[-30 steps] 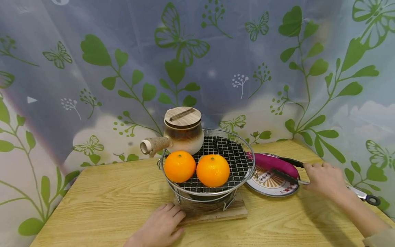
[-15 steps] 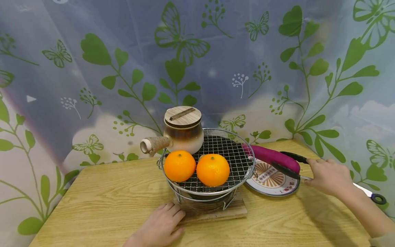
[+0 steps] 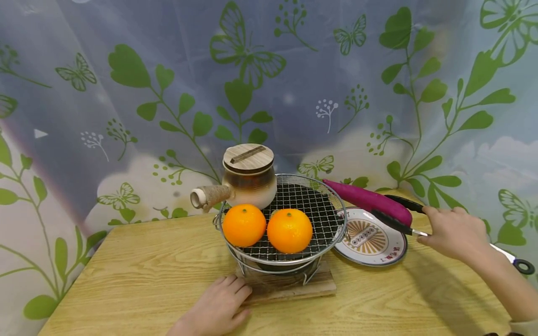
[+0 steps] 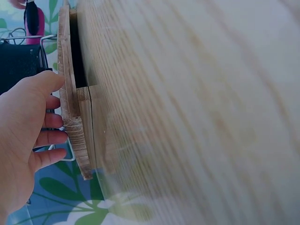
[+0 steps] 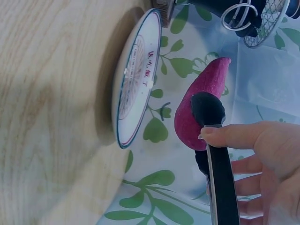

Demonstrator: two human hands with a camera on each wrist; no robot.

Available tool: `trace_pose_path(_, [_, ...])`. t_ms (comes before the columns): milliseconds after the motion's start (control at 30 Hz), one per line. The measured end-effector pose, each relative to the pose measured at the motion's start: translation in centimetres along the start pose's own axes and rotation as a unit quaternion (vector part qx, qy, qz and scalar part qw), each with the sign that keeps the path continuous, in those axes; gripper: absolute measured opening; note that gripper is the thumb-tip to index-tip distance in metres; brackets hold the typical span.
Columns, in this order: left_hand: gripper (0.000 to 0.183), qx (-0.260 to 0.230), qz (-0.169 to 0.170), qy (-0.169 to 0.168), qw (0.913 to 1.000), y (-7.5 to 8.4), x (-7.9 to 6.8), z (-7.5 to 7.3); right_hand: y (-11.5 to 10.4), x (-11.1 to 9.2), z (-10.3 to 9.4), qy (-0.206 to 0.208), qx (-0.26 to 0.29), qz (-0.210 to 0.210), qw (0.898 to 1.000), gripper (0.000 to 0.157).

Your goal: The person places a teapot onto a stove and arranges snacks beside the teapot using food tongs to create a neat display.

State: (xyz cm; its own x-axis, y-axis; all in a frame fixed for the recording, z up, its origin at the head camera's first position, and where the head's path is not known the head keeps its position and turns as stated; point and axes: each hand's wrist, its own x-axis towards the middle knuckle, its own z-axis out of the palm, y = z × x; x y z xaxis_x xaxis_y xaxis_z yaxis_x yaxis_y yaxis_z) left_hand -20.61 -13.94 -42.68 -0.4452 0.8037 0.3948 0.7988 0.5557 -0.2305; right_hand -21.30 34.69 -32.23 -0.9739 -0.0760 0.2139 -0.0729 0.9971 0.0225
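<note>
My right hand [image 3: 456,233] grips a pair of kitchen tongs [image 5: 218,173] with black tips. Between the tips hangs a purple-red sweet potato [image 3: 370,200], raised above a white patterned plate [image 3: 392,254] and tilted, its thin end higher towards the grill. In the right wrist view the sweet potato [image 5: 208,84] is apart from the plate [image 5: 152,61]. My left hand [image 3: 218,305] touches the edge of a wooden board [image 3: 294,291] under the grill, fingers loosely spread in the left wrist view. Two oranges [image 3: 244,225] sit on the round wire grill [image 3: 321,219].
A clay pot [image 3: 252,189] with a wooden lid and a side handle pointing left stands at the grill's back left. The grill's raised wire rim lies between the plate and the oranges. A patterned cloth [image 3: 176,93] hangs behind the wooden table [image 3: 147,270].
The tongs have lifted the sweet potato off the plate, and my right hand has moved up and slightly right. My left hand stays at the board.
</note>
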Motion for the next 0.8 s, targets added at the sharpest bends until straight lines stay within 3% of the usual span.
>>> trace_pose_path(433, [0.023,-0.003,0.002,-0.007,1.0,-0.1,0.1,-0.1,-0.3,-0.3,-2.0,0.008,-0.006,0.009,1.0,0.076])
trace_pose_path(800, [0.024,0.0,0.003,0.013,0.9999,-0.1,0.1,0.2,-1.0,-0.4,-3.8,0.026,-0.022,0.018,0.999,0.076])
